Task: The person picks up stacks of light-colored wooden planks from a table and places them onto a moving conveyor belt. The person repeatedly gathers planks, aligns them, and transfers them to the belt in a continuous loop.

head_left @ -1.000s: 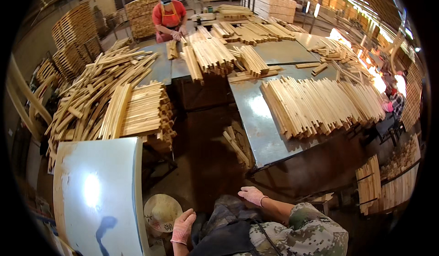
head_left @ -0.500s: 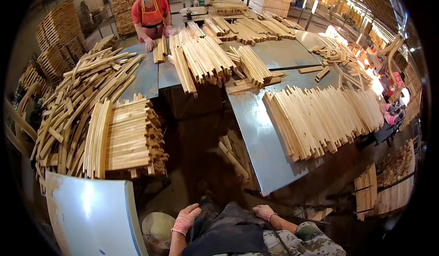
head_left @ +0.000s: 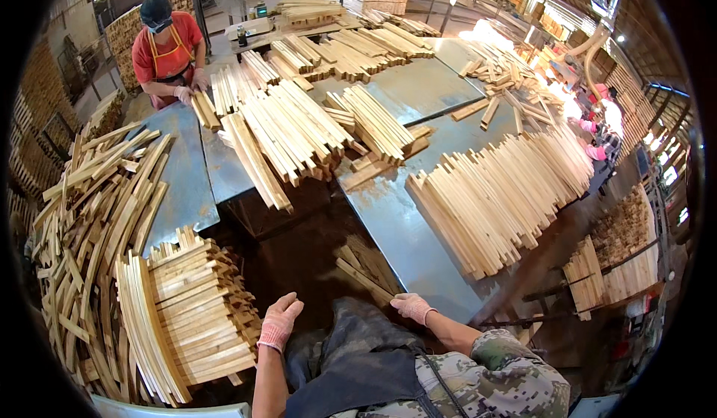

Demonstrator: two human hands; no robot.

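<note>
My left hand (head_left: pixel 280 321), in a pinkish knit glove, hangs in front of my dark apron, its fingers loosely apart and nothing in them. On the other side of the apron is my right hand (head_left: pixel 413 308), gloved alike, its fingers loosely bent and no object visible in them. It appears near the corner of a blue-grey metal table (head_left: pixel 396 231). A wide row of light wooden strips (head_left: pixel 500 194) lies on that table. Closest to my left hand is a stack of wooden strips (head_left: pixel 198 306), with longer strips (head_left: pixel 146 328) standing along its left side.
A loose heap of wooden strips (head_left: pixel 97 246) fills the left. Bundled strips (head_left: pixel 287 127) overhang the table edge ahead. Some strips (head_left: pixel 366 269) lie low in the dark gap. A co-worker in red (head_left: pixel 168 52) handles strips at far left; another person (head_left: pixel 609 130) is at the right.
My view has shifted forward and to the right. Both hands have risen and moved apart from my body, the right one reaching toward the table corner. The far-left co-worker now leans over the strips.
</note>
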